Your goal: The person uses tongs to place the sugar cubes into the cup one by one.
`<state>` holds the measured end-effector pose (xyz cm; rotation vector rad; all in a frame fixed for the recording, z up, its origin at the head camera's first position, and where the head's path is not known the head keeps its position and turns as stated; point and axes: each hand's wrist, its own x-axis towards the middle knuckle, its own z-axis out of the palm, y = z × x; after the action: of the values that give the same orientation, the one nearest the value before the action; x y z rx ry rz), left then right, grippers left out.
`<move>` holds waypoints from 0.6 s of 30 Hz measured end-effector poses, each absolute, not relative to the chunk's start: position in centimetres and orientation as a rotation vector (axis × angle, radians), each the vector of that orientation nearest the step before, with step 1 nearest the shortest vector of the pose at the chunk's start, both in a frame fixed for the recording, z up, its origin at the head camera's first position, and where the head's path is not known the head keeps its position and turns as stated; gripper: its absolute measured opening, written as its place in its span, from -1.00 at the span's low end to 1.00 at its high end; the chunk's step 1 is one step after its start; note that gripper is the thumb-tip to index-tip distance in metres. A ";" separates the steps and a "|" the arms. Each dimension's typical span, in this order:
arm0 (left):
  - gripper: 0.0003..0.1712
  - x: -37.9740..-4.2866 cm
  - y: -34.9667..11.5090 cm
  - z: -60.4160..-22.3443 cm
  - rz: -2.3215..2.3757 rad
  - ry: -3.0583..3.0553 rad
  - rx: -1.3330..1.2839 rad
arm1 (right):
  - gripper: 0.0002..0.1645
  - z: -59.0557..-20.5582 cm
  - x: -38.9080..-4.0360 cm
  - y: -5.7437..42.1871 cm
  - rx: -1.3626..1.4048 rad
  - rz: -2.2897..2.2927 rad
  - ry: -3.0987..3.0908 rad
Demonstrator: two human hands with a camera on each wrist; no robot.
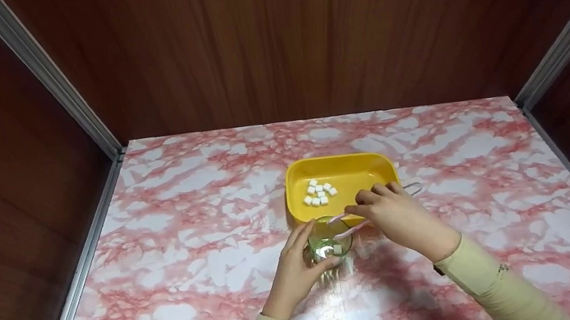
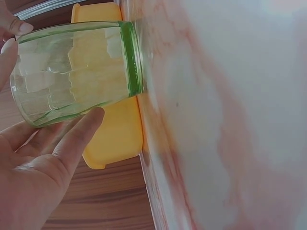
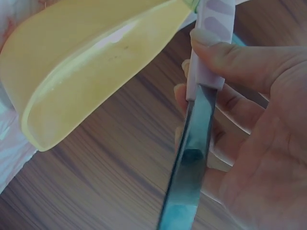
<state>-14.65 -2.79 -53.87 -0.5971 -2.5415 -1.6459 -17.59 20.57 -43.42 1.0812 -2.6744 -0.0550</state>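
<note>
My left hand (image 1: 295, 268) holds a clear green glass (image 2: 53, 79), thumb on the near side and fingers on the far side. The glass stands upright on the table. Inside it, near the bottom, is one white cube (image 1: 338, 249). My right hand (image 1: 406, 218) pinches a pair of tongs (image 3: 192, 148) by its pink grip parts; the metal bend sticks out behind the hand. Spread apart, the pink tips (image 1: 343, 234) are over the mouth of the glass with nothing between them. Just beyond the glass sits a yellow tub (image 1: 359, 178) with several white cubes (image 1: 320, 194) on its left side.
A table top (image 1: 189, 244) with a red and white marbled pattern lies under everything. Dark wooden panels (image 1: 266, 42) enclose it at the back and both sides, with metal strips (image 1: 60, 75) along the corners.
</note>
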 end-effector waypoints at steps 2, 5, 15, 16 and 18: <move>-0.02 -14.7 -2.8 -53.9 -1.664 -2.537 -0.597 | -0.42 -43.4 -17.7 20.6 1.093 -0.057 -2.678; -0.03 -14.7 -2.8 -53.9 -1.676 -2.539 -0.597 | -0.36 -43.4 -17.9 20.8 1.112 -0.046 -2.688; -0.01 -14.7 -2.8 -53.9 -1.659 -2.534 -0.592 | -0.29 -42.1 -19.0 21.4 1.044 0.051 -2.724; -0.01 -14.7 -2.8 -53.9 -1.657 -2.537 -0.588 | -0.28 -42.0 -19.2 21.5 1.035 0.048 -2.729; -0.01 -14.7 -2.7 -53.9 -1.662 -2.547 -0.581 | -0.28 -41.9 -19.5 21.7 1.024 0.040 -2.738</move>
<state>-14.68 -2.74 -53.88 -0.5806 -2.5474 -1.6624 -19.47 21.73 -41.89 1.0235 -2.7376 0.0400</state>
